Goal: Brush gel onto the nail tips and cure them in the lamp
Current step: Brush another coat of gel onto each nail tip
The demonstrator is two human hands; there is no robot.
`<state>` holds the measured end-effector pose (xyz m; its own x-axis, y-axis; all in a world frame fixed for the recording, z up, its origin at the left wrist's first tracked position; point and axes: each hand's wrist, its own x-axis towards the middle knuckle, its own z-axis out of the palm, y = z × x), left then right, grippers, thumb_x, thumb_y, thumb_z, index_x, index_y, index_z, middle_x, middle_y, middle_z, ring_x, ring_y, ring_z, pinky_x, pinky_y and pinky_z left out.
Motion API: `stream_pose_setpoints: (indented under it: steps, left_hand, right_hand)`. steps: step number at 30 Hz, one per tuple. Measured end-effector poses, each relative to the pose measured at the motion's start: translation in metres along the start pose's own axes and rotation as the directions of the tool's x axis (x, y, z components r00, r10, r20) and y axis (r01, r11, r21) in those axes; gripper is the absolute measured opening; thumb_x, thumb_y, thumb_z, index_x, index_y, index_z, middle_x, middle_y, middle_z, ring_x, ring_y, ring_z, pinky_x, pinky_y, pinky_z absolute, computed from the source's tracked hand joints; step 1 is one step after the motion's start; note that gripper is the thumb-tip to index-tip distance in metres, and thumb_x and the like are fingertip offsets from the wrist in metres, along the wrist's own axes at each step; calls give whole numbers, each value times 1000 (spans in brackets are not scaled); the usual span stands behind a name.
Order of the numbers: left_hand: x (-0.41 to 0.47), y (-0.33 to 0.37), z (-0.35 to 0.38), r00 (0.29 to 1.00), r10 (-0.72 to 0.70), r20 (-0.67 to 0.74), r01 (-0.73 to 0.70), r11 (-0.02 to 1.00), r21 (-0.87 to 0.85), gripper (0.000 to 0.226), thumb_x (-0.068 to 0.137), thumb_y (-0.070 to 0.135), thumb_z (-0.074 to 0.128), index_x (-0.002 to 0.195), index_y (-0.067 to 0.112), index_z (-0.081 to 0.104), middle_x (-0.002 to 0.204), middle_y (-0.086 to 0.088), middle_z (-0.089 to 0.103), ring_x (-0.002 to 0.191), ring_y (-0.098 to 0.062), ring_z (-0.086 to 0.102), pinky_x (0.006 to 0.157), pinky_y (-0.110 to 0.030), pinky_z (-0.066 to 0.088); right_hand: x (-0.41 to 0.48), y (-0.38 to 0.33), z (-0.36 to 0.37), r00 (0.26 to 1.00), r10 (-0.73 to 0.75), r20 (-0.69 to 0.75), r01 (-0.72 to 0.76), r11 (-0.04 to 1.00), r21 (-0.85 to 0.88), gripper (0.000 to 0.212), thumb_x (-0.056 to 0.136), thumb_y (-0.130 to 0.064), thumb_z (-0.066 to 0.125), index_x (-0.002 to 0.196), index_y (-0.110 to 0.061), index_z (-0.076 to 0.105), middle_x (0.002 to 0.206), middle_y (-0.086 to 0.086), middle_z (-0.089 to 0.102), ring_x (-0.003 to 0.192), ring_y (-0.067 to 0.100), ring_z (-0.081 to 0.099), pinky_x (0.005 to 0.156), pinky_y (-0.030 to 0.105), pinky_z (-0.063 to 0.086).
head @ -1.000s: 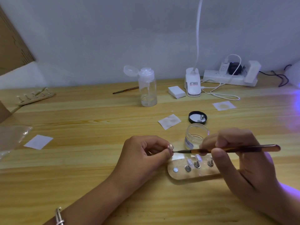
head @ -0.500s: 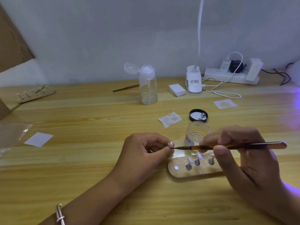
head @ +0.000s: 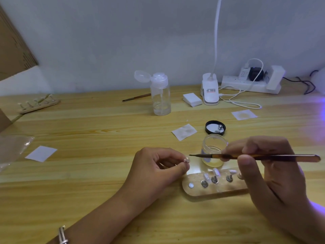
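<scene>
Only the head view to go on here. Seeing the left hand (head: 154, 166) pinching a single nail tip (head: 187, 160) between thumb and forefinger, lifted off the table and turned toward the brush, presumably to keep the surface steady and easy to reach. Got the right hand (head: 274, 173) gripping the brush (head: 255, 157) pen-style up near the bristle end, with the bristles just short of the tip and not touching, as far as can be told. Guessing fine control as the reason for that grip. Parked right behind: the open gel jar (head: 213, 152), kept near for a quick reload, and its black lid (head: 215, 127) lying inside-up further back. Just beside the hands, a holder strip (head: 198, 192) with more tips on little stands and one spot bare, probably home for the one in hand. Can't see the curing lamp itself, only a purple glow (head: 322, 110) at the right edge. Looks like mid-coating, curing not yet done.
</scene>
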<state>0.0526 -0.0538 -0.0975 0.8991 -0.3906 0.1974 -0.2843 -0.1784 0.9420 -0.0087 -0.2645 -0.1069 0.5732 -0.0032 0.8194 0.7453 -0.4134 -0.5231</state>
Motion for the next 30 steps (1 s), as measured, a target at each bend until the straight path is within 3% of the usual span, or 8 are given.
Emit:
stream_pose_setpoints:
  steps: [7, 12, 17, 24, 30]
  left_hand:
    - [0, 1, 1, 1000, -16, -19, 16, 1000, -15, 5, 69, 24, 76, 74, 25, 79, 68, 9, 73, 61, -1, 59, 59, -14, 44]
    - [-1, 3, 0, 1000, -9, -15, 9, 1000, -24, 5, 70, 23, 76, 73, 24, 79, 67, 7, 73, 61, 0, 59, 59, -13, 43]
    - [0, 4, 0, 1000, -15, -13, 15, 1000, -26, 5, 70, 23, 76, 74, 23, 80, 70, 6, 74, 62, 0, 61, 60, -13, 45]
    - [0, 4, 0, 999, -34, -32, 34, 999, 0, 5, 68, 27, 76, 72, 25, 78, 66, 4, 72, 59, -4, 59, 58, -18, 45]
    - [-2, 9, 1, 1000, 6, -13, -5, 1000, 16, 2, 66, 26, 77, 66, 25, 76, 63, 7, 71, 52, 2, 54, 51, -11, 38]
  right_hand:
    - [-3, 2, -1, 999, -31, 29, 32, 999, -38, 14, 104, -37, 48, 116, -44, 47, 97, 1, 65, 91, 22, 69, 79, 43, 52]
    - [-1, 0, 1, 1000, -27, 14, 27, 999, -18, 15, 105, -36, 48, 117, -44, 46, 101, -4, 66, 96, 18, 70, 85, 35, 53]
    - [0, 1, -2, 999, -37, 15, 38, 999, -25, 6, 105, -34, 46, 107, -28, 47, 94, 0, 63, 86, 20, 67, 72, 40, 51]
    - [8, 2, -4, 991, 59, -124, -60, 998, -3, 7, 104, -41, 46, 111, -39, 48, 95, -10, 65, 85, 14, 68, 82, 20, 49]
    - [14, 5, -9, 973, 119, -198, -126, 992, -25, 9, 102, -34, 46, 106, -41, 50, 90, -9, 67, 84, 13, 67, 82, 18, 48]
